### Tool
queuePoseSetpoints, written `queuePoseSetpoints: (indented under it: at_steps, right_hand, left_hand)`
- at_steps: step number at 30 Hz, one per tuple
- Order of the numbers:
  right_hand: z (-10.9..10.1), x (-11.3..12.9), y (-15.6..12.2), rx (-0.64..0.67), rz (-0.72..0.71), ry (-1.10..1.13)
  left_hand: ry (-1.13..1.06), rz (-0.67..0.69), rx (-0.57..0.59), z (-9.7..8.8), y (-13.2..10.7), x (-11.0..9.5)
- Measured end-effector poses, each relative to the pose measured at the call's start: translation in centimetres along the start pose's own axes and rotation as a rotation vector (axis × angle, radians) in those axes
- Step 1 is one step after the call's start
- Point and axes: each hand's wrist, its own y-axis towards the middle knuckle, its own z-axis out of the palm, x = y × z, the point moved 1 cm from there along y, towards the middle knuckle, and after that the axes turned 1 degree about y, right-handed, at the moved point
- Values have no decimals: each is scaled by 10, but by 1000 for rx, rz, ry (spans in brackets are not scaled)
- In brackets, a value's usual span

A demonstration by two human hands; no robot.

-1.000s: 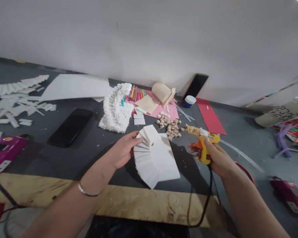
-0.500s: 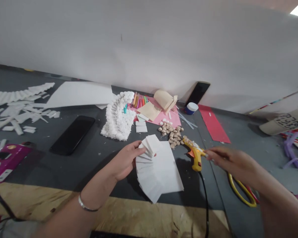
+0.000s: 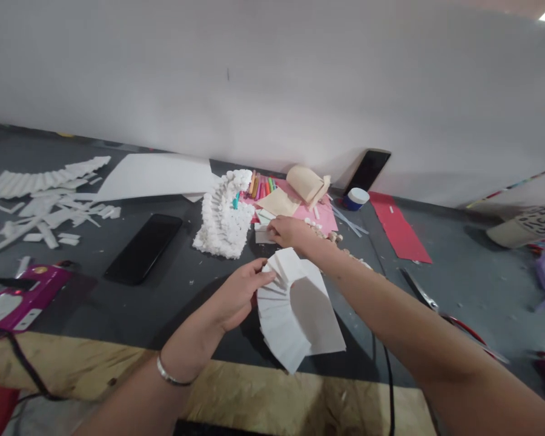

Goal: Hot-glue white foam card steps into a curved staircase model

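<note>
My left hand point(image 3: 245, 289) pinches the upper left edge of a white card point(image 3: 320, 327) that carries a curved fan of overlapping white strips point(image 3: 277, 324). My right hand point(image 3: 287, 232) reaches across above it, fingertips closed at a small pile of white rectangular pieces point(image 3: 263, 236). Just left of those fingers lies a bumpy white curved craft piece point(image 3: 224, 218). My right forearm covers the yellow glue gun, leaving its black cord point(image 3: 390, 387) in view, and partly hides the small brown round pieces point(image 3: 333, 236).
Left are a black phone point(image 3: 143, 248), a magenta glue gun point(image 3: 31, 293) and scattered white strips point(image 3: 49, 212). Markers point(image 3: 263, 186), pink paper point(image 3: 324, 212), a small blue jar point(image 3: 356, 198) and a leaning phone point(image 3: 367, 172) stand behind. Red paper point(image 3: 399, 230) and scissors point(image 3: 429, 298) lie right.
My right hand has let go of the yellow glue gun and moved left to the small white pieces. My left hand still holds the fanned card; the view has shifted slightly.
</note>
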Motion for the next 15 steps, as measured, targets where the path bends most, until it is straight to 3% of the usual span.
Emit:
queuePoseSetpoints:
  at_steps: [5,9,13,15]
  right_hand:
    - [-1,-2,-6,-9,33,110]
    - [0,-20,-15,-81,103,310]
    - [-10,-45,-51,-193,196,526]
    - [-16,-51,-80,-278,257,828]
  left_hand:
    - [5,-4,17,3,0,0]
    - [9,-17,5,5,0,-1]
    - [21,-1,10,6,0,-1]
    - [24,2,19,5,1,0]
